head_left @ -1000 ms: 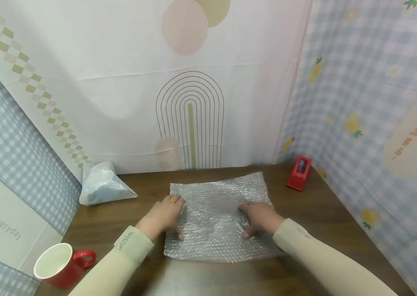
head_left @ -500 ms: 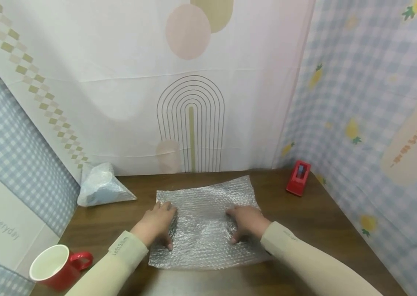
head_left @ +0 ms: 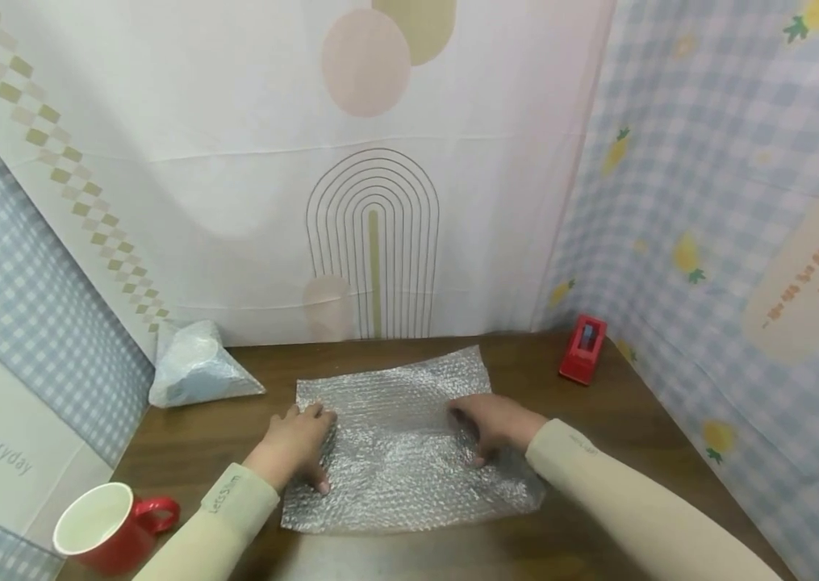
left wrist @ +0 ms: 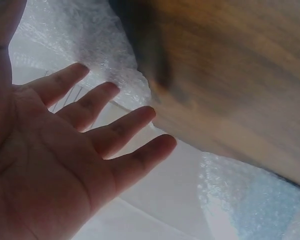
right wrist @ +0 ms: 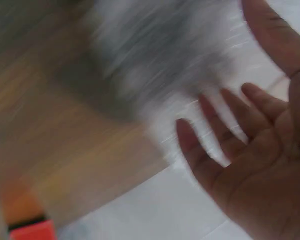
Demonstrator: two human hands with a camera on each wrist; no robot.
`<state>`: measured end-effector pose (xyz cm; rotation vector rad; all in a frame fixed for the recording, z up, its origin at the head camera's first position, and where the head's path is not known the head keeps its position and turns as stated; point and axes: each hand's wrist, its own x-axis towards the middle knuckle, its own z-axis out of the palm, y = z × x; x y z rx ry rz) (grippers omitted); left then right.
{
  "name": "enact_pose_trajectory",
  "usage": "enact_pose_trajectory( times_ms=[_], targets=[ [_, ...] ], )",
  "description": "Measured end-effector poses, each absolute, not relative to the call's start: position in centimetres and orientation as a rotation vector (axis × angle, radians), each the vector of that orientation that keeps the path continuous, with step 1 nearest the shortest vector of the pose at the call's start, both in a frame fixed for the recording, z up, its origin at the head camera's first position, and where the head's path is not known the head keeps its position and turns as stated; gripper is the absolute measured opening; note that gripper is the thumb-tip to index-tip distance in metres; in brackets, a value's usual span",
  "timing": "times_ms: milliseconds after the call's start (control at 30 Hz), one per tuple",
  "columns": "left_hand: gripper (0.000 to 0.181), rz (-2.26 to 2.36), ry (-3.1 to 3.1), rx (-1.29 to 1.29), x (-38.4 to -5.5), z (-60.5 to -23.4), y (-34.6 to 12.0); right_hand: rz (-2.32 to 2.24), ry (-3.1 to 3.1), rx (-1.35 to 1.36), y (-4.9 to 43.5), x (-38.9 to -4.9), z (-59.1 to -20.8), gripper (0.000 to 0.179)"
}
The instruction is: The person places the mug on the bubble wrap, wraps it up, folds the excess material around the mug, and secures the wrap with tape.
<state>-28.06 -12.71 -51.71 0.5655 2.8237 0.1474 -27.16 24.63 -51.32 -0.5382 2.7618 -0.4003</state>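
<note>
A sheet of clear bubble wrap [head_left: 387, 452] lies spread on the brown table in the head view. My left hand [head_left: 295, 448] is at the sheet's left edge, its fingers spread and palm down over it. At the right side my right hand [head_left: 498, 421] is over the sheet, with fingers relaxed. In the left wrist view the left hand [left wrist: 65, 150] shows extended, parted fingers with nothing between them and the bubble wrap [left wrist: 90, 50] beyond. The right wrist view is blurred; there the right hand [right wrist: 255, 155] has loosely bent fingers, with the sheet [right wrist: 160, 50] beyond them.
A red mug [head_left: 114, 532], white inside, stands at the front left. At the back left sits a bubble-wrapped bundle [head_left: 198, 365] with something bluish inside. A red tape dispenser [head_left: 583, 351] stands at the back right. Cloth curtains [head_left: 235, 242] hang behind and on both sides.
The bubble wrap and left hand have shifted left and slightly toward the front in the head view. The right hand moved left with the sheet, then slightly right and up.
</note>
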Motion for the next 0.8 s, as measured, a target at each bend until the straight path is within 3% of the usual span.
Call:
enact_pose_trajectory(
  times_ms=[133, 300, 467, 800],
  targets=[
    [0.126, 0.158, 2.826, 0.563, -27.7, -52.0, -12.1, -0.339, 2.785, -0.615, 27.6, -27.5, -52.3, 0.103],
    [0.124, 0.156, 2.849, 0.586, -27.6, -51.7, -11.5, -0.344, 2.732, -0.602, 29.6, -28.2, -52.6, 0.119],
    [0.127, 0.149, 2.850, 0.551, -28.0, -51.4, -12.0, -0.331, 2.660, -0.729, 30.6, -30.0, -52.6, 0.132],
    [0.132, 0.301, 2.794, 0.604, -28.3, -51.5, -13.9, -0.266, 2.677, -0.703, 29.6, -29.7, -51.1, 0.132]
  ],
)
